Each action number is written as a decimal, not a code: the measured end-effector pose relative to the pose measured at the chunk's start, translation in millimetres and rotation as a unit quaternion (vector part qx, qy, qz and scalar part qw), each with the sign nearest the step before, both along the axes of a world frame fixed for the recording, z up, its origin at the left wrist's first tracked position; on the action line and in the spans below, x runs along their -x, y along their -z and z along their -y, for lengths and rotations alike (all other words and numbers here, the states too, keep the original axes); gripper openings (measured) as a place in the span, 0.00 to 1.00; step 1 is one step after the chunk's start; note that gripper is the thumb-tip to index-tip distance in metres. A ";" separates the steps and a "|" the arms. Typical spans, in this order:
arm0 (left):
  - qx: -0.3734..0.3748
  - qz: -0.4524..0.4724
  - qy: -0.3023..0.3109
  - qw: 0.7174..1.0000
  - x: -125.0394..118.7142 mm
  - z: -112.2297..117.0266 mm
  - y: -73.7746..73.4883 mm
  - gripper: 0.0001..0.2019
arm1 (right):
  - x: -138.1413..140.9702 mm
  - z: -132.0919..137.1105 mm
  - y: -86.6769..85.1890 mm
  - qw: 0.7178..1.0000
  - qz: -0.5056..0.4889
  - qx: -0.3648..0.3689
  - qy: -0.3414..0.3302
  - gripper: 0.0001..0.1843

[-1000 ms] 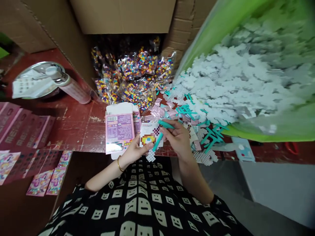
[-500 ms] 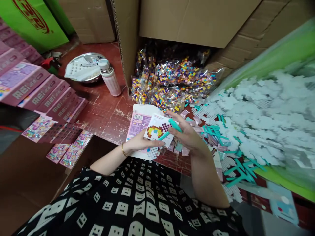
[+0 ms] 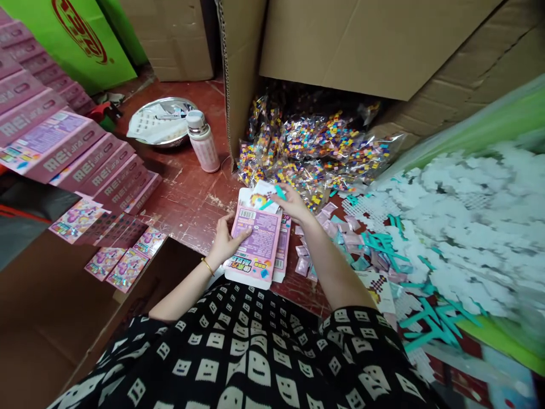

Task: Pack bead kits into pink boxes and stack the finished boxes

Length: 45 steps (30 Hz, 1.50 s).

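A: The pink box (image 3: pixel 256 247) lies at the centre of the frame, near the front edge of the red table (image 3: pixel 187 199). What does it look like?

B: It is a flat carton, pink and lilac, with a white barcode patch at its upper left corner and rows of small print too fine to read. Colourful lettering runs along its near end. Its far flap stands open.

A: And the hands?

B: The left hand (image 3: pixel 225 238) presses on the box's left edge, fingers closed against the card, a gold bangle on the wrist. The right hand (image 3: pixel 293 204) is pinched shut on a pixel-pattern card (image 3: pixel 260 200) and a teal tool (image 3: pixel 280 192), at the box's open end.

A: Any writing that can be read?

B: The stacked pink cartons (image 3: pixel 63 150) at the upper left of the frame carry large letters that look like "MEi". A green sheet (image 3: pixel 91 40) in the upper left corner bears a red emblem that cannot be made out.

A: What about the surroundings?

B: The table is worn, with paint chipped. Bags of coloured beads (image 3: pixel 315 153) spill from a cardboard box (image 3: pixel 361 40) at the upper centre. White pegboards (image 3: pixel 468 227) heap at the right, with teal pieces (image 3: pixel 383 244) and small pink sachets (image 3: pixel 336 227) beside them. A pink bottle (image 3: pixel 203 142) stands beside a steel bowl (image 3: pixel 159 122) left of upper centre.
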<state>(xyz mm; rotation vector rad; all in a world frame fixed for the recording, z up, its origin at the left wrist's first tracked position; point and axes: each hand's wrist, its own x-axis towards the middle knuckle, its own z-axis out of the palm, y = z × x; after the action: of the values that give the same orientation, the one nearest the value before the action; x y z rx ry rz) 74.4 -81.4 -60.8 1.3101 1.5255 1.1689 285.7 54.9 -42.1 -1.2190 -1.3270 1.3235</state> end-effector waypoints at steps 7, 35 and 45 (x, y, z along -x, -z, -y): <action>0.009 -0.005 0.031 0.999 -2.9 22.8 -47.6 0.31 | 1.6 72.9 -52.7 0.988 0.025 -0.068 -0.138 0.17; 0.074 0.186 0.168 0.965 -60.5 78.9 -51.5 0.30 | -76.4 207.0 -56.5 0.914 0.304 -0.269 0.023 0.15; -0.015 0.134 0.205 0.969 -58.5 62.4 -46.9 0.19 | -30.0 247.7 -9.6 0.961 0.061 -0.166 0.213 0.09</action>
<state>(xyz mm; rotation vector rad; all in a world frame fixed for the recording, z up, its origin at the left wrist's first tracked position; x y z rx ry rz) 132.9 -143.8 -13.9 1.3461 0.9882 1.0506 315.8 -192.7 -32.5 -1.2709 -1.2212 0.6993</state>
